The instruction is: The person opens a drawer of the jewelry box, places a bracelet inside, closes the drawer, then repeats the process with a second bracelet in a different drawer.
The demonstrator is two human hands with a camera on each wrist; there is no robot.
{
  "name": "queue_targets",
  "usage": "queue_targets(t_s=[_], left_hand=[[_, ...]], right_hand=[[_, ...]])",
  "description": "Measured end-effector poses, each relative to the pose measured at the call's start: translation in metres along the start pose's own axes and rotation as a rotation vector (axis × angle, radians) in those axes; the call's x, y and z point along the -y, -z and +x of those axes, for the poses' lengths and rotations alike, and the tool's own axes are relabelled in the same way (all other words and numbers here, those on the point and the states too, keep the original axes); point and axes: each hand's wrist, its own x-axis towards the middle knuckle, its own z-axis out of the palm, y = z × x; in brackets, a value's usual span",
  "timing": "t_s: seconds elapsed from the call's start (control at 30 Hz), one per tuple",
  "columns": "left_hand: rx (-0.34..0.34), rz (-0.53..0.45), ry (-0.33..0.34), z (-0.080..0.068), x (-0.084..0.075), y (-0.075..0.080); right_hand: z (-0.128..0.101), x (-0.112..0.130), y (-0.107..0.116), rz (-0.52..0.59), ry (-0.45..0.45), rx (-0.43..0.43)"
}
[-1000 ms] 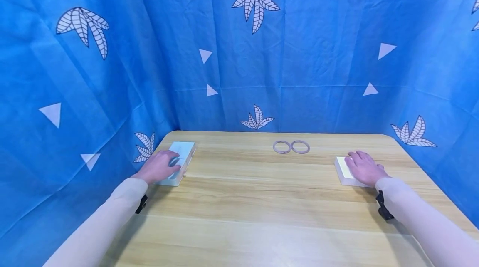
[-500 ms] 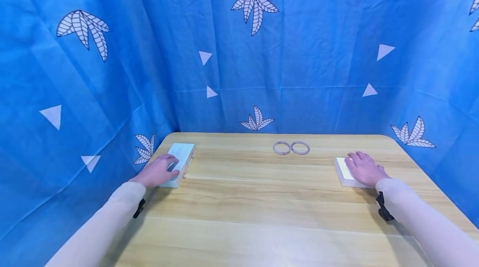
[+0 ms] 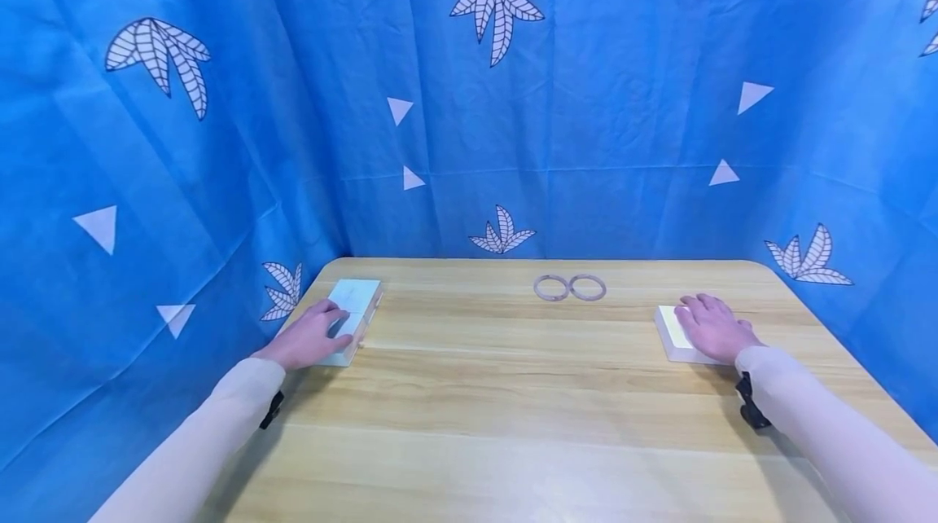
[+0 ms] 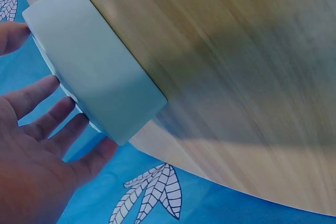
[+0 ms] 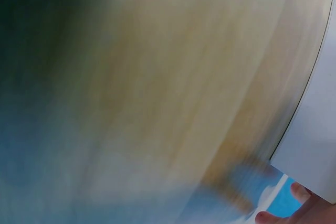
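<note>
Your left hand [image 3: 311, 336] and right hand [image 3: 714, 330] rest flat on 2 boxes [image 3: 352, 314] at the table's [image 3: 498, 393] side edges — gripping nothing; next, likely close fingers to lift.

Two rings [image 3: 569, 287] lie between left box [image 3: 350, 318] and right box [image 3: 675, 336].

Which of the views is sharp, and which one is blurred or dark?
Head view: sharp and evenly lit, both boxes and the rings clear. Left wrist view: box sharp, table slightly soft, a shadow beside the box. Right wrist view: heavily blurred, dark at the left edge.
</note>
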Motion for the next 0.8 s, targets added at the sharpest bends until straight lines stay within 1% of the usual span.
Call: queue_targets(t_s=[0.23,0.8], left_hand=[[0.0,0.002,0.014,0.0006,-0.0014,-0.0007],[0.001,-0.015,0.04,-0.0046,-0.001,-0.0026]], right_hand=[[0.0005,-0.0018,-0.0001,0.002,0.008,0.0],[0.0003,-0.0011,0.001,0.009,0.004,0.015]])
